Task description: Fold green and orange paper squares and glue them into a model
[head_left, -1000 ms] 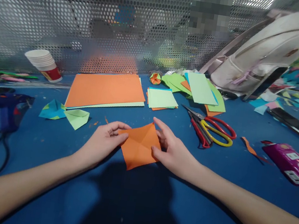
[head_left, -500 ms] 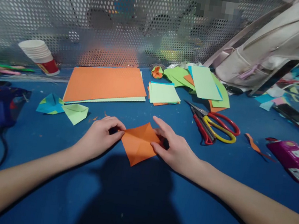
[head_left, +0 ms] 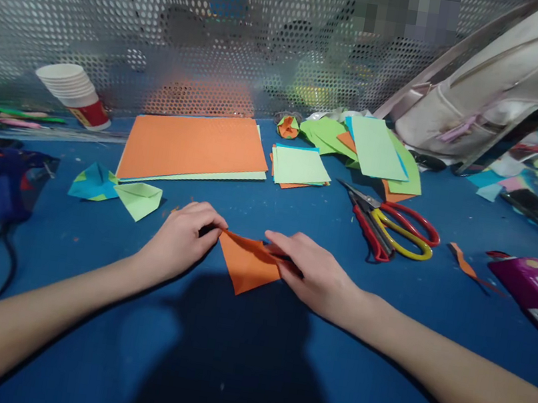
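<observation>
Between my hands, an orange sheet of paper is folded over, its far part bent toward me and one point facing me. My left hand pinches its left corner between thumb and fingers. At the right side, my right hand closes on the paper, fingers along the folded edge and thumb below. Just beyond my left hand lie a folded light green paper piece and a folded blue-and-green piece.
Large orange sheets, small green squares and scissors lie beyond my hands. At left are a glue gun and stacked paper cups. A purple case lies right, a white backpack behind.
The far corner of the orange paper has come down toward me, folding the sheet. My right hand's fingers have lowered and closed on it; my left hand keeps its pinch.
</observation>
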Demonstrator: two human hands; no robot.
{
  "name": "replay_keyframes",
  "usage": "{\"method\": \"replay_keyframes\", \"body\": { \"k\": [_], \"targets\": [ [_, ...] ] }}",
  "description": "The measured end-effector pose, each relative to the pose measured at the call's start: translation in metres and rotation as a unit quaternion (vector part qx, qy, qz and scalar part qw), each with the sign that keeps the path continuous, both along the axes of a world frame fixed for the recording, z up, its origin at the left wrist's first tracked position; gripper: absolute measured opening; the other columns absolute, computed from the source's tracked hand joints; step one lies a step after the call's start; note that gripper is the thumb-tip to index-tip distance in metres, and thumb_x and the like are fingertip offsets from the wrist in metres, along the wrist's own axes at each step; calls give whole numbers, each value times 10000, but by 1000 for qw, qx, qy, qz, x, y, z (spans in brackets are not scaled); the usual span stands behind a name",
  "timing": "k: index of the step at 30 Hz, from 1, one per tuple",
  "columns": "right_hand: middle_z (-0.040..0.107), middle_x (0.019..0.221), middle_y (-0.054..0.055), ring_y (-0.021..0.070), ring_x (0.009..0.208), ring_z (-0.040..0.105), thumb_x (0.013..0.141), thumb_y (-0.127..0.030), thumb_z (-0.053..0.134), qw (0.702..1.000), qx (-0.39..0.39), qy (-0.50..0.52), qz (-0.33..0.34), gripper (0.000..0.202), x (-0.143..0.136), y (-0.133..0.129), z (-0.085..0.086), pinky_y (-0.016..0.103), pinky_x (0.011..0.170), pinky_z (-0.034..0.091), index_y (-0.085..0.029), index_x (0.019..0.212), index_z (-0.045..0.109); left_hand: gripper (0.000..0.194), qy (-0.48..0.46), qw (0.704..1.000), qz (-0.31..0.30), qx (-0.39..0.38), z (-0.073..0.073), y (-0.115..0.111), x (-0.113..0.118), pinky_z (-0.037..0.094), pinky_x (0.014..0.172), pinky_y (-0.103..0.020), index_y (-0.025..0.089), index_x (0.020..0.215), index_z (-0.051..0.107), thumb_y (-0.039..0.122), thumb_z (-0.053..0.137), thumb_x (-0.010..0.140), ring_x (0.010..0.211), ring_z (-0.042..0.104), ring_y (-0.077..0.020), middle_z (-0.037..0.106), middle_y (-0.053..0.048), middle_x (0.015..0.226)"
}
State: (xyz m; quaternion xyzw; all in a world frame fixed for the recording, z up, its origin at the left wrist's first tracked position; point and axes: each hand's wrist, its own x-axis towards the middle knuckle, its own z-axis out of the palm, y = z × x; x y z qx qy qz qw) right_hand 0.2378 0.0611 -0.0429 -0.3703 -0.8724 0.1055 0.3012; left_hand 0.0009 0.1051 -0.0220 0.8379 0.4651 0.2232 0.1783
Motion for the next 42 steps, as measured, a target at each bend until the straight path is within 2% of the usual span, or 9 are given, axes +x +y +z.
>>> {"method": "replay_keyframes", "body": {
  "k": [7,21,26,27,29,31,33,36,42],
  "targets": [
    [658,1016,103,179,874,554,877,-37,387,993,66,-24,99,285,3,2,-2,317,770,493,-122,1091,555,180,11,1000,8,-5,1,2,0,448,802,-368,176,783,636,161,461,823,857,572,-189,641,-43,841],
    [659,1035,86,191,870,530,908,-75,349,983,98,-128,93,293,1,2,0,317,736,463,-135,1007,618,210,41,999,-7,15,-1,8,-7,469,792,-384,160,814,655,106,453,810,864,574,-199,629,-50,848],
    [661,1019,80,191,870,533,925,-96,334,981,107,-135,88,303,0,1,3,313,736,455,-135,1000,625,264,-25,994,2,109,5,-1,-4,493,840,-359,152,898,632,41,416,796,937,591,-182,634,-69,948],
    [660,1020,77,190,871,535,929,-103,334,981,105,-137,87,302,0,1,3,313,737,455,-138,1000,626,252,-32,990,-14,139,6,-5,-2,490,867,-360,150,911,628,52,417,812,976,589,-184,637,-81,994],
    [659,1021,74,191,875,539,937,-125,339,981,98,-145,83,296,-1,1,3,317,743,455,-144,999,627,212,-28,977,-97,188,5,-15,4,486,907,-355,143,938,619,94,434,848,1037,586,-188,646,-100,1066],
    [660,1010,76,193,877,543,944,-150,344,981,93,-149,78,290,-1,1,3,321,745,458,-145,1005,628,210,14,962,-193,194,0,-24,10,476,953,-378,136,1023,596,159,447,876,1145,545,-218,623,-123,1170],
    [662,991,81,194,882,548,949,-165,345,983,89,-144,76,291,-2,0,2,322,745,463,-139,1022,625,249,43,946,-235,217,-6,-30,15,470,970,-410,122,1086,566,225,432,903,1149,551,-231,627,-142,1175],
    [659,986,94,192,898,553,948,-154,339,986,76,-125,79,295,-2,0,3,318,759,467,-121,1004,627,251,44,941,-249,224,-13,-30,18,478,968,-399,99,1074,561,219,409,914,1099,590,-221,647,-161,1135],
    [659,972,93,183,886,561,932,-129,354,989,52,-116,76,280,-1,0,5,314,753,467,-129,936,634,239,43,939,-256,224,-11,-26,15,500,943,-399,94,1014,582,209,403,906,1071,609,-235,662,-166,1102]
  ]
}}
